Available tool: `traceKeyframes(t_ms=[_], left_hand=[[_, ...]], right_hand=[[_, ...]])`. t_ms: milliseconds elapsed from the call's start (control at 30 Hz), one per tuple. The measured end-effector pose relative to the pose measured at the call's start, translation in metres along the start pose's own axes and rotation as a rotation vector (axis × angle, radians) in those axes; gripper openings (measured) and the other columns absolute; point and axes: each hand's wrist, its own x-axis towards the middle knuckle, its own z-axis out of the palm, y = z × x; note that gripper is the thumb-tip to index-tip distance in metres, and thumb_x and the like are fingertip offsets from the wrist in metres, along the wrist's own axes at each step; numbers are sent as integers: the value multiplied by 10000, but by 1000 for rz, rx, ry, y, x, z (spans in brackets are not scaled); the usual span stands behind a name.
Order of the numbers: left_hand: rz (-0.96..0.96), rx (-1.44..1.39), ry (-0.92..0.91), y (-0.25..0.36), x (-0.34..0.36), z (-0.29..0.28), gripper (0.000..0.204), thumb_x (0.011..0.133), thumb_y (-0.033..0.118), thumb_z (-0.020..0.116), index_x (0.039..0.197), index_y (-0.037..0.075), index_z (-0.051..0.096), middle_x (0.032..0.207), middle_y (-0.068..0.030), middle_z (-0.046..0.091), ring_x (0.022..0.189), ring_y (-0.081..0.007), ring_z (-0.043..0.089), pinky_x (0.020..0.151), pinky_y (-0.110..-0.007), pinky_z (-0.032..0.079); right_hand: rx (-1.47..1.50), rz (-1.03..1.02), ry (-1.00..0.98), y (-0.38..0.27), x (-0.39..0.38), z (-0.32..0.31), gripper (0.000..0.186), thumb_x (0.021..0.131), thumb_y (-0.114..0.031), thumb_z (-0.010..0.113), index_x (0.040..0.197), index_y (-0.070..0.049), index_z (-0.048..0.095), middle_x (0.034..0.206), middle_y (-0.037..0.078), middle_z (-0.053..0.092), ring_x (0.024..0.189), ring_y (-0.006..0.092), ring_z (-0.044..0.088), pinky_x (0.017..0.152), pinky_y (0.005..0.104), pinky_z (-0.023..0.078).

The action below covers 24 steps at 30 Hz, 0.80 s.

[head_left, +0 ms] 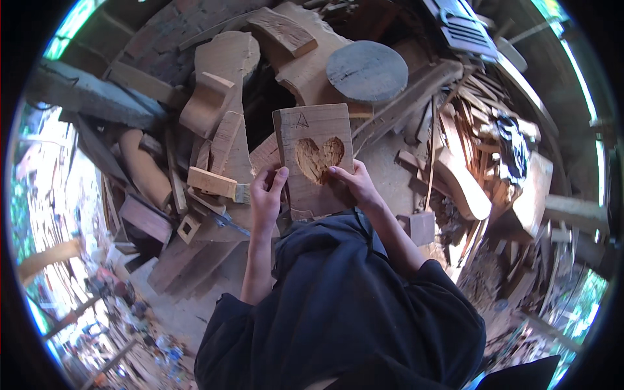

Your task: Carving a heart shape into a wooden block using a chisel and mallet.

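Note:
A thick rectangular wooden board [302, 127] is held up in front of my dark clothing, with a rough heart-shaped hollow [318, 158] carved into its face. A small triangle is drawn near its top left corner. My left hand [265, 195] grips the left edge, thumb on the front side and fingers partly hidden. From the right, my right hand [357, 184] holds the opposite edge, its thumb resting at the lower right rim of the heart and its other fingers hidden behind the board.
Left of the board lie a light wooden block [213, 182] and a bluish tool [231, 222]. Behind it stand curved wooden pieces [224, 55] and a round grey-topped slab [367, 70]. Scrap wood [455, 143] piles up at right; a wooden beam [97, 94] crosses the far left.

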Motion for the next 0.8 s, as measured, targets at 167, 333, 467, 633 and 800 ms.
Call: traceKeyframes(t_ms=[167,333,467,633,800], left_hand=[[-259,-57,-126,-49,-40,-72,344,1074,358,558,881,81,623,639,22,531,521,-48,453,476,-225,344],[-505,-120,-196,-94,-91,-107,414,1099,408,476,830,101,548,631,5,483,502,-94,449,460,-253,371],[-537,-6,-462,-123,-110,-115,441,1098,454,448,1175,35,564,926,-64,628,690,-145,604,620,-300,528],[-740,-254,-748,-80,-148,-68,702,1040,484,566,1480,-48,436,1364,-169,593,1283,-246,549,1099,-367,406],[-442,293,-905,-52,-172,-26,685,942,420,730,1377,-67,523,1264,-170,641,1119,-179,620,947,-307,487]], right_hand=[[-51,38,309,34,-83,51,341,906,-274,810,1119,-21,725,987,41,744,857,101,682,774,277,547],[-32,3,536,70,-163,69,408,962,-359,750,1178,-16,702,1064,33,732,950,83,649,849,258,510],[-2,-20,636,104,-210,70,522,1055,-483,564,1219,-3,689,1090,54,725,941,98,627,890,265,497],[32,86,925,103,-260,100,782,1079,-629,310,1297,45,639,1181,117,704,1069,160,608,1007,324,457],[419,-83,853,118,-312,96,765,1077,-622,342,1358,47,583,1278,122,656,1159,179,585,1022,319,444]])
